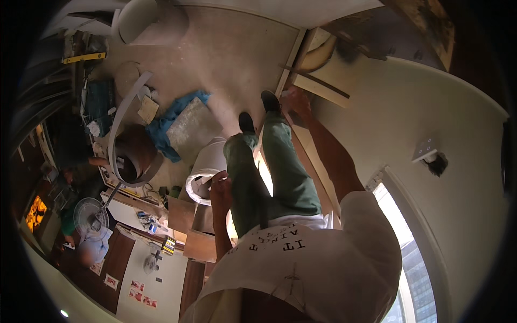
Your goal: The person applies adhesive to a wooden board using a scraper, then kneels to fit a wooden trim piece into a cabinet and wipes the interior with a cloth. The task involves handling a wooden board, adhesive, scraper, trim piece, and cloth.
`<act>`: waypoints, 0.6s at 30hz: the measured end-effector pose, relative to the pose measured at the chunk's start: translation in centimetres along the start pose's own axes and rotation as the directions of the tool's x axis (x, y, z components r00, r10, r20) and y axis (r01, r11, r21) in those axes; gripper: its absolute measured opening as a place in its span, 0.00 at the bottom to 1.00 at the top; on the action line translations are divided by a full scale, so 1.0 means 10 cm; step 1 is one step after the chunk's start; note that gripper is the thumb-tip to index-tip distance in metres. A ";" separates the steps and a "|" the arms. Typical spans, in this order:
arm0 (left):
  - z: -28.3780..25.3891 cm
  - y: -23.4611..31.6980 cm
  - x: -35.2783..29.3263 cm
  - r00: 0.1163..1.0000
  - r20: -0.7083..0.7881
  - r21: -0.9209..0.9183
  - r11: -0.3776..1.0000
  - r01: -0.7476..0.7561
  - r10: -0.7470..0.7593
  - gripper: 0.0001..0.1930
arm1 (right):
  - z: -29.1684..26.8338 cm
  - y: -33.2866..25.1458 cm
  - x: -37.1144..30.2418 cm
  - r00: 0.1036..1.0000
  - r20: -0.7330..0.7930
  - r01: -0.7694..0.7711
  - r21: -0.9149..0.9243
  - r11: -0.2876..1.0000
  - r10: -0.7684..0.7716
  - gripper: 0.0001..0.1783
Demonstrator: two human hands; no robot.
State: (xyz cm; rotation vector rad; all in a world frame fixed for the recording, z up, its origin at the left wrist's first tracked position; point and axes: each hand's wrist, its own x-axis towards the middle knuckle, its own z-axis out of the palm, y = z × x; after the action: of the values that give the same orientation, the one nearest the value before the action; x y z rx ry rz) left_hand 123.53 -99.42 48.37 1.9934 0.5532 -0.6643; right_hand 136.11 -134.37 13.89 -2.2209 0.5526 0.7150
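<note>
My left hand (221, 189) is closed in front of my left thigh, beside the rim of a white-lined bin (211, 161). A small pale bit shows at its fingertips, too small to name. My right arm reaches forward, and my right hand (297, 103) is closed near the edge of a wooden panel (321, 90) against the wall. Something whitish shows at its fingers; blur hides what it is. Both my dark shoes and green trousers stand between the hands.
A grey board (194, 129) lies on a blue cloth (161, 132) ahead-left. A curved pale strip (119, 116) rises by a brown drum (137, 148). People and a standing fan (92, 219) are at left. A yellow spirit level (84, 57) lies far left; a window (401, 231) is at right.
</note>
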 end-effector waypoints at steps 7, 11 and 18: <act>0.47 -0.17 0.36 0.988 -0.046 -0.118 0.983 0.144 -0.150 0.14 | 0.19 -0.31 1.31 0.980 -0.099 -0.193 -0.259 0.946 0.173 0.27; 0.52 -0.37 0.63 0.969 -0.100 -0.170 0.964 0.205 -0.224 0.15 | 0.35 -0.15 1.71 0.981 -0.169 -0.018 -0.571 0.821 -0.096 0.28; 0.27 -0.34 0.80 0.986 -0.007 -0.207 0.965 0.161 -0.166 0.14 | 0.07 -0.05 1.56 0.972 -0.156 0.014 -0.712 0.702 -0.177 0.17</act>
State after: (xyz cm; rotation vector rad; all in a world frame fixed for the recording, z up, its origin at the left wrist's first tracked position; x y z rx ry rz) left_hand 126.80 -99.33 39.85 1.7763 0.7765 -0.6554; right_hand 147.89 -136.19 3.81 -3.0593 0.2662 0.7105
